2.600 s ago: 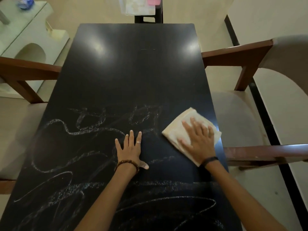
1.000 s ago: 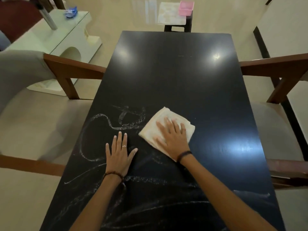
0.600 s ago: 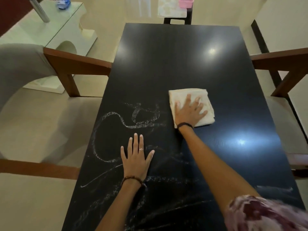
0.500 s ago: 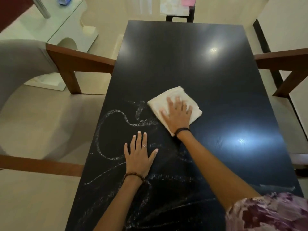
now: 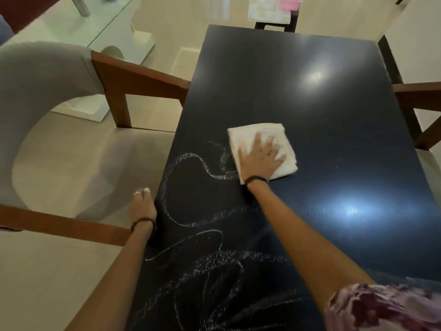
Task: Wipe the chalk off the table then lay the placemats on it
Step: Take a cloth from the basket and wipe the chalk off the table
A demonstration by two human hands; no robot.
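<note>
A folded white cloth [image 5: 262,149] is pressed flat on the black table [image 5: 310,96] by the right hand [image 5: 260,158], fingers spread — chalk scribbles [image 5: 191,187] lie just left. The left hand [image 5: 142,206] is held at the table's left edge; its grip cannot be told.

Both forearms were bare. The right hand [image 5: 260,161] wore a thin dark band at the wrist, below a short sleeve [image 5: 384,306] printed in maroon and pale purple. The left hand [image 5: 142,207] wore a dark beaded bracelet and a ring.
</note>
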